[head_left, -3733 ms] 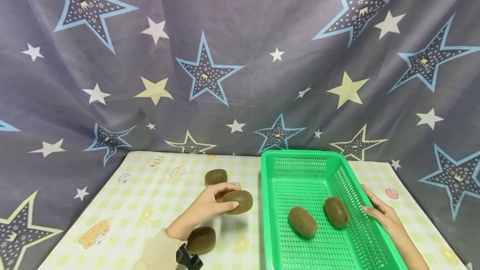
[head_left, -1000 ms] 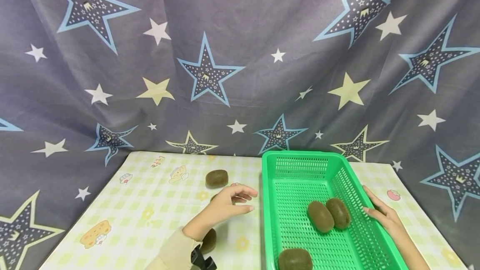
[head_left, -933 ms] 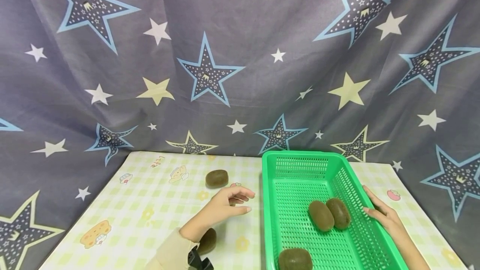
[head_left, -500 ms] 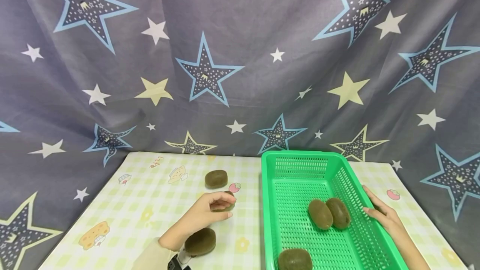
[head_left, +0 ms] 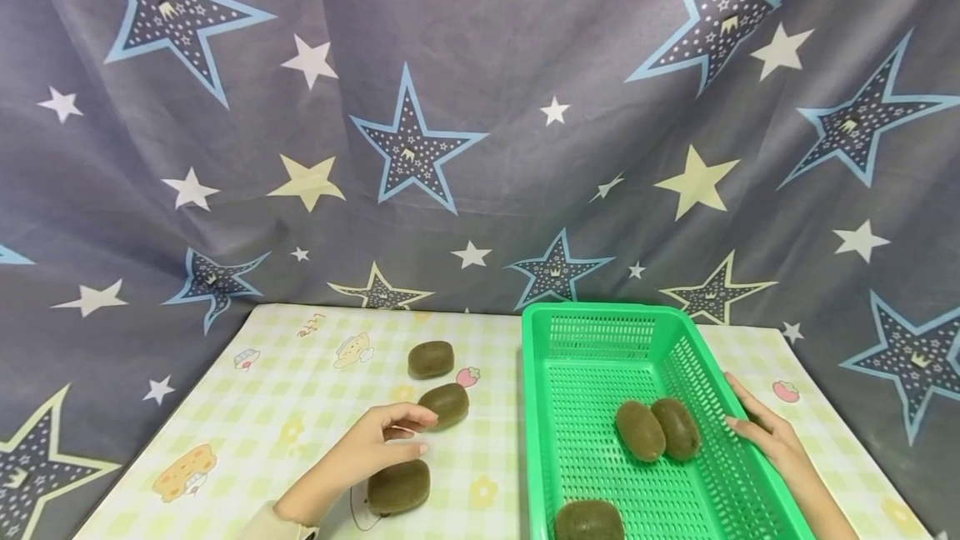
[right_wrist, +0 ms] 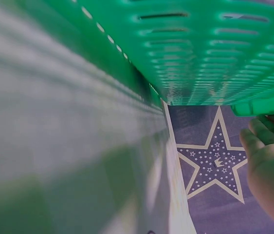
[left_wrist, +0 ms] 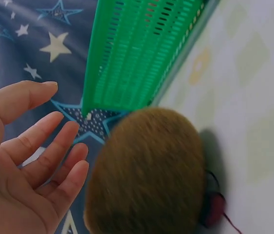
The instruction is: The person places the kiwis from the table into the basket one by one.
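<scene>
My left hand (head_left: pixel 375 442) hovers over the cloth with relaxed fingers and holds nothing. Its thumb is just above a near kiwifruit (head_left: pixel 398 487), and its fingertips overlap the edge of a middle kiwifruit (head_left: pixel 444 405); whether they touch, I cannot tell. Farther back lies a third kiwifruit (head_left: pixel 431 359). One brown, fuzzy kiwifruit (left_wrist: pixel 146 170) looms beside the spread fingers in the left wrist view. My right hand (head_left: pixel 772 440) grips the right rim of the green basket (head_left: pixel 531 423), thumb over the edge. Inside, two kiwifruit (head_left: pixel 641 432) lie side by side and another kiwifruit (head_left: pixel 590 519) sits at the front.
A checked tablecloth (head_left: pixel 300 390) with printed cartoons covers the table. Behind its back edge hangs a grey curtain (head_left: pixel 480 107) with stars. The basket's slotted wall (right_wrist: pixel 195 58) fills the upper right wrist view.
My left hand, which held a kiwifruit earlier, has drawn back leftward without it. The basket now shows three kiwifruit instead of two, one shifted right against another. My right hand has stayed put.
</scene>
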### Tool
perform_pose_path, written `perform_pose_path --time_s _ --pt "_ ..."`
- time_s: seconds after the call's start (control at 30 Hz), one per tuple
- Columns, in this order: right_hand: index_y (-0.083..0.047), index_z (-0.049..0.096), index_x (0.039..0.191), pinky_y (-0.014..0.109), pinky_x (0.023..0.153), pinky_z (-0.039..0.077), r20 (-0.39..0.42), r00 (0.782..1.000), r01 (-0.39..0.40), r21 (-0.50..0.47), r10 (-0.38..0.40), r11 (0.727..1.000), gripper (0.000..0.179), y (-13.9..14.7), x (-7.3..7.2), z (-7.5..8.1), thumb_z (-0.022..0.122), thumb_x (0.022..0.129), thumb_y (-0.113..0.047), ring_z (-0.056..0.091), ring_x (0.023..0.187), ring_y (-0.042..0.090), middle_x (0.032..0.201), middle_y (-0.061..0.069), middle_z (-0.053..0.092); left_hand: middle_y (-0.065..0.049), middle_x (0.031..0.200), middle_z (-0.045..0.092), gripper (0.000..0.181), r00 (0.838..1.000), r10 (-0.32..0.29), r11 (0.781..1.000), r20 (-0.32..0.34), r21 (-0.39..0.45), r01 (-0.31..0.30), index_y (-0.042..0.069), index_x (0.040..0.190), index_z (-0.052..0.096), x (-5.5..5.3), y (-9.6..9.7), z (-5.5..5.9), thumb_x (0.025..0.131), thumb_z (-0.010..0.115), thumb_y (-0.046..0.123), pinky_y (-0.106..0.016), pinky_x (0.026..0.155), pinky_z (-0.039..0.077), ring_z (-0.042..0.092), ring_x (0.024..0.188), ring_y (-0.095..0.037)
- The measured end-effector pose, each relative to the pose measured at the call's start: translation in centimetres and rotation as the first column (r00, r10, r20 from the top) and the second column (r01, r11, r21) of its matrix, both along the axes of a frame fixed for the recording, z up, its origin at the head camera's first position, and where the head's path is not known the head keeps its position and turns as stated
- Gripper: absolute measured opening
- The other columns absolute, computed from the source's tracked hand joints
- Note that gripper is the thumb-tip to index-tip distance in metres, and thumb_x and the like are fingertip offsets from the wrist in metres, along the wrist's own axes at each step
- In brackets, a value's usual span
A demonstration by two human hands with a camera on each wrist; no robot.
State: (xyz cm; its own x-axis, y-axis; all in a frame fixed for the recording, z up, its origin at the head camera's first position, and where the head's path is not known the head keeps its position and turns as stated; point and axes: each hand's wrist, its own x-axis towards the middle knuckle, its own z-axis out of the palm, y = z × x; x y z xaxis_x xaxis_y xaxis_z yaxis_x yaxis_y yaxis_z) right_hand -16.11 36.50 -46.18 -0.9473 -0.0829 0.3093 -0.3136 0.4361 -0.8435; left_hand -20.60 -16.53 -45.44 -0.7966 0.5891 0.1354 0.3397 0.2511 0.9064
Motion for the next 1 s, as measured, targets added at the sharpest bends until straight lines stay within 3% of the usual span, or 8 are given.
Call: perform_pose_path --time_s 0.2,0.4,0.77,1.0 --pt "0.0 0.024 0.147 0.001 0.082 0.034 -0.005 1.0 -0.008 -0.006 0.008 1.0 0.054 0.1 0.0 0.0 0.044 0.097 -0.003 0.027 0.114 -0.027 0.132 -0.04 0.029 -0.025 0.12 0.056 0.036 0.996 0.023 1.0 0.085 -0.005 -0.023 -0.005 0.121 0.056 0.3 -1.1 -0.6 0.089 0.063 0.01 -0.031 0.09 0.046 0.052 0.107 -0.039" --pt "-0.005 0.026 0.148 0.002 0.085 0.032 -0.012 1.0 0.017 0.01 -0.017 1.0 0.055 0.0 0.1 -0.1 0.046 0.097 -0.004 0.026 0.116 -0.026 0.134 -0.039 0.029 -0.025 0.12 0.056 0.037 0.994 0.008 1.0 0.109 -0.007 -0.007 -0.005 0.121 0.055 0.5 -1.9 -1.1 0.089 0.064 0.013 -0.031 0.089 0.046 0.052 0.107 -0.039" --pt "0.003 0.027 0.145 0.002 0.087 0.032 -0.073 0.997 -0.022 -0.018 0.021 1.0 0.054 0.0 0.0 -0.1 0.045 0.095 0.002 0.027 0.119 -0.024 0.135 -0.036 0.031 -0.021 0.121 0.057 0.038 0.993 -0.037 0.998 0.109 -0.04 0.042 -0.001 0.121 0.056 0.9 -2.4 -2.2 0.088 0.065 0.016 -0.023 0.087 0.044 0.054 0.106 -0.023" --pt "0.004 0.026 0.145 0.002 0.087 0.031 -0.052 0.999 -0.013 -0.011 0.013 1.0 0.053 -0.1 0.1 0.0 0.045 0.096 -0.001 0.026 0.118 -0.025 0.134 -0.038 0.03 -0.022 0.123 0.056 0.039 0.981 -0.133 0.99 0.139 -0.028 0.138 -0.001 0.124 0.054 0.7 -2.6 -3.0 0.089 0.062 0.013 -0.023 0.088 0.043 0.052 0.105 -0.012"
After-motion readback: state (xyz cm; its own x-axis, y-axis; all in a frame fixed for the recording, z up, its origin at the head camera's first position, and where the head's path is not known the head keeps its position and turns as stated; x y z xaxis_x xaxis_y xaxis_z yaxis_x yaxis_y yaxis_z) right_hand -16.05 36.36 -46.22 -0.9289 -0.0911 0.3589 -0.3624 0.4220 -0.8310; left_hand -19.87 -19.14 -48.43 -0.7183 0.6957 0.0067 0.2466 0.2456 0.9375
